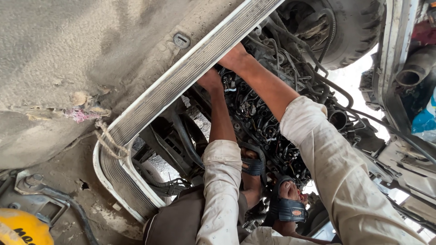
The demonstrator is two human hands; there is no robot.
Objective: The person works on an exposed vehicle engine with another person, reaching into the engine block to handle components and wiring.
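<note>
Pale sleeves lead up to both hands: left hand [210,80] and right hand [234,56] reach onto the engine [259,118], beside the ribbed metal sill [181,77]; fingers hidden, grip unclear.

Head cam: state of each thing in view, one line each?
left hand: reaching into the engine, fingers hidden under the cab edge
right hand: reaching into the engine, fingers hidden
engine: exposed, hoses and wires showing, grimy
cab edge trim: raised over the engine, dusty
rope: tied round the trim
sandals: on the feet, standing on the engine
sleeves: soiled, pushed up the forearms
tyre: mounted, dusty
</note>
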